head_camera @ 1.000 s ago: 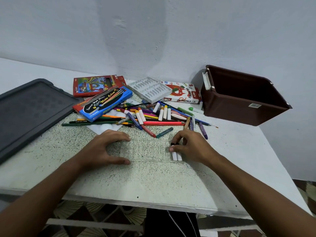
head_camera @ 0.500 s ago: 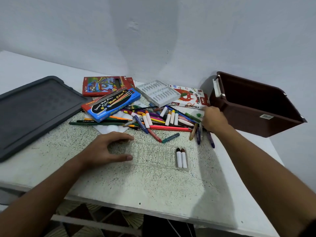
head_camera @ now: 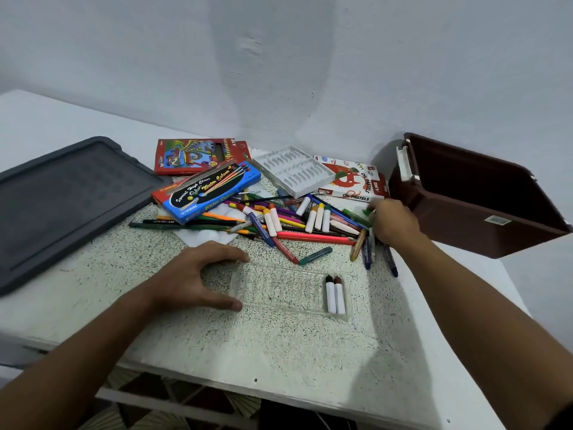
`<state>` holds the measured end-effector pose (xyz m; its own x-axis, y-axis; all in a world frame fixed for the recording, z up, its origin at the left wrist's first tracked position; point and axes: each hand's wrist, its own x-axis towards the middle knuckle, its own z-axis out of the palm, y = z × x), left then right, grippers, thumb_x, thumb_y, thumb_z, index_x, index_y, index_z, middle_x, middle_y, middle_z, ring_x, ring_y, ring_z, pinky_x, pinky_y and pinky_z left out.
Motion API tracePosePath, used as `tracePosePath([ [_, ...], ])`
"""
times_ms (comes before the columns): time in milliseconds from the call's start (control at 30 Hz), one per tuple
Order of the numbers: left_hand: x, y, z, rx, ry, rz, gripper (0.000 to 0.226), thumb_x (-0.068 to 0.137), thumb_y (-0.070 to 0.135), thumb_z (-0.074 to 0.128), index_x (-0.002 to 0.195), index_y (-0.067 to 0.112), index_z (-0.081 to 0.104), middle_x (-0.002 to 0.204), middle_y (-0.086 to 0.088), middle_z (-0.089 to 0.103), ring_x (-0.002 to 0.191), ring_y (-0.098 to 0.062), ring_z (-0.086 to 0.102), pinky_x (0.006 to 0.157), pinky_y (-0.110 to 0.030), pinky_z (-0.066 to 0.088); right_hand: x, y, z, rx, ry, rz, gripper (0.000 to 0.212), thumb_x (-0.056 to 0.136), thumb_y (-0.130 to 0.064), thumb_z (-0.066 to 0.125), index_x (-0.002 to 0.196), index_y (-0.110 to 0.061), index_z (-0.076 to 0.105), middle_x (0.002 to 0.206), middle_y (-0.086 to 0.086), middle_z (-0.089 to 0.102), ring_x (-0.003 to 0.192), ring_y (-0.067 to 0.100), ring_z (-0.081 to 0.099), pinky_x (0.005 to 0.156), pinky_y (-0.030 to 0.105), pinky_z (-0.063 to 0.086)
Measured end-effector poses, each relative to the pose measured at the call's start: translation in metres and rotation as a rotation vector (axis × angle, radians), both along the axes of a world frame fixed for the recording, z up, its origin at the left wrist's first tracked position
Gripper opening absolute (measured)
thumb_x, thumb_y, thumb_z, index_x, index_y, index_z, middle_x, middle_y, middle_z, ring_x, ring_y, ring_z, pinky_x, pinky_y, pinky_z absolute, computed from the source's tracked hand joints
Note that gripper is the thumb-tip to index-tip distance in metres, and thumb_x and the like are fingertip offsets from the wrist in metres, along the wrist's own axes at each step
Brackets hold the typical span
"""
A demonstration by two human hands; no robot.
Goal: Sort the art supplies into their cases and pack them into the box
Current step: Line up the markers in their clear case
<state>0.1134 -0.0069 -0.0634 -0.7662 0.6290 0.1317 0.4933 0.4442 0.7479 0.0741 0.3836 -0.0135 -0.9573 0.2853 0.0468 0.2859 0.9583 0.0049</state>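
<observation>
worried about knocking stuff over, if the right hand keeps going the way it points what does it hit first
Probably the green marker at the right hand's fingertips, then the oil pastels box behind; depth is hard to judge.

Speckled table [head_camera: 279,342]: clear tray [head_camera: 279,290] with two crayons [head_camera: 335,294], left hand [head_camera: 192,279] steadying it; right hand [head_camera: 392,223] pinching a green crayon [head_camera: 368,211] beside brown box [head_camera: 474,200].

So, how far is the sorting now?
Just started. Two pastels lie in the clear tray, which the left hand steadies. The right hand reaches for a green pastel at the pile. Most supplies are still loose, the cases unfilled, and the brown box looks unpacked.
</observation>
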Motion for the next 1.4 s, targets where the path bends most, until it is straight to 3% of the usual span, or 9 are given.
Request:
tracePosePath([
  [133,0.0,0.0,0.0,-0.019,0.036,-0.011,0.076,0.053,0.067,0.082,0.123,0.049,0.056,0.124,0.023,0.055,0.119,0.002,0.051,0.102,-0.03,0.043,0.011,-0.013,0.02,-0.329,0.207,0.122,0.034,0.092,-0.017,0.064,0.125,-0.02,0.059,0.107,0.003,0.058,0.099,0.024,0.058,0.084,0.034,0.048],
  [233,0.001,0.002,0.0,-0.01,0.065,-0.02,0.074,0.055,0.064,0.083,0.122,0.044,0.06,0.125,0.022,0.057,0.119,0.001,0.051,0.102,-0.031,0.044,0.033,-0.034,0.041,-0.791,0.271,0.186,0.036,0.091,-0.02,0.066,0.124,-0.031,0.06,0.09,-0.006,0.055,0.074,0.01,0.061,0.071,0.025,0.05],
  [400,0.006,0.004,-0.001,-0.006,0.166,-0.049,0.068,0.062,0.064,0.08,0.122,0.036,0.063,0.129,0.021,0.057,0.125,-0.002,0.049,0.103,-0.035,0.044,0.062,-0.059,0.053,-1.234,0.258,0.243,0.027,0.088,-0.016,0.068,0.114,-0.02,0.065,0.084,0.008,0.056,0.065,0.016,0.056,0.066,0.025,0.053],
  [600,0.007,0.007,-0.002,-0.048,0.187,-0.055,0.065,0.065,0.065,0.076,0.123,0.039,0.061,0.131,0.026,0.052,0.126,0.002,0.043,0.101,-0.02,0.036,0.074,-0.07,0.037,-1.158,0.194,0.222,0.025,0.08,-0.024,0.076,0.103,-0.021,0.066,0.083,0.007,0.059,0.067,0.022,0.06,0.062,0.043,0.053],
  [700,0.008,0.006,-0.004,-0.065,0.192,-0.057,0.064,0.066,0.066,0.074,0.123,0.039,0.061,0.13,0.028,0.05,0.126,0.002,0.043,0.1,-0.016,0.034,0.08,-0.074,0.027,-1.107,0.158,0.226,0.025,0.08,-0.023,0.076,0.103,-0.023,0.064,0.079,0.005,0.059,0.06,0.015,0.057,0.055,0.032,0.046],
  [967,0.009,0.007,-0.005,-0.092,0.206,-0.064,0.062,0.068,0.066,0.072,0.123,0.038,0.063,0.13,0.023,0.052,0.125,0.002,0.043,0.099,-0.004,0.029,0.096,-0.08,0.006,-0.984,0.069,0.224,0.021,0.082,-0.024,0.074,0.1,-0.025,0.063,0.079,0.001,0.066,0.068,0.007,0.063,0.06,0.024,0.05],
  [1167,0.01,0.008,-0.004,-0.098,0.207,-0.056,0.063,0.068,0.068,0.071,0.122,0.038,0.063,0.129,0.022,0.052,0.125,0.001,0.043,0.099,-0.003,0.029,0.106,-0.081,-0.003,-0.852,0.03,0.226,0.025,0.084,-0.029,0.073,0.106,-0.026,0.063,0.083,-0.011,0.066,0.072,-0.004,0.061,0.055,0.008,0.038],
  [1333,0.01,0.009,-0.003,-0.104,0.208,-0.049,0.064,0.067,0.068,0.071,0.123,0.038,0.062,0.128,0.024,0.052,0.125,0.001,0.043,0.098,-0.007,0.031,0.109,-0.08,0.001,-0.753,0.005,0.265,0.027,0.083,-0.031,0.073,0.108,-0.024,0.065,0.09,-0.015,0.063,0.079,0.001,0.059,0.061,0.015,0.043],
  [1400,0.01,0.009,-0.003,-0.108,0.212,-0.044,0.066,0.067,0.069,0.07,0.124,0.038,0.061,0.128,0.024,0.052,0.125,0.001,0.043,0.098,-0.008,0.031,0.11,-0.08,0.002,-0.707,-0.011,0.275,0.026,0.082,-0.031,0.073,0.106,-0.023,0.066,0.091,-0.017,0.061,0.074,0.002,0.058,0.055,0.011,0.041],
])
